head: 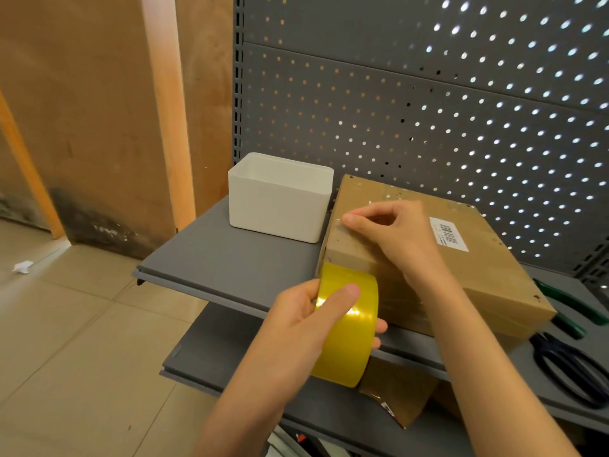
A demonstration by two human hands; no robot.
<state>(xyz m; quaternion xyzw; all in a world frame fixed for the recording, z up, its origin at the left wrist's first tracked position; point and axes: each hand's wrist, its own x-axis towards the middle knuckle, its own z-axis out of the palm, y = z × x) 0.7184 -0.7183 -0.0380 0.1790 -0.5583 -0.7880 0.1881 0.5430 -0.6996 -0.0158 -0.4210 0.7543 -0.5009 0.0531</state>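
Two hands share the job on my feed. The left hand [296, 328] is wrapped round one yellow tape roll [349, 344], thumb across its face. It holds the roll at the seven o'clock corner of the single cardboard box [478, 268], I judge so that the strip feeds straight along the near side wall. The right hand [398, 232] rests on the box top toward its ten o'clock edge, fingers curled and one fingertip down on the cardboard. That is likely to steady the box or pin the tape end, but I cannot tell whether it pinches anything. The box lies flat on the upper shelf [214, 258], one of two grey ones, with one barcode label [449, 234] facing up. One white bin [280, 202] stands just beside it at ten o'clock. One pair of scissors [557, 361] and one green-handled pliers [566, 303] lie at four o'clock.
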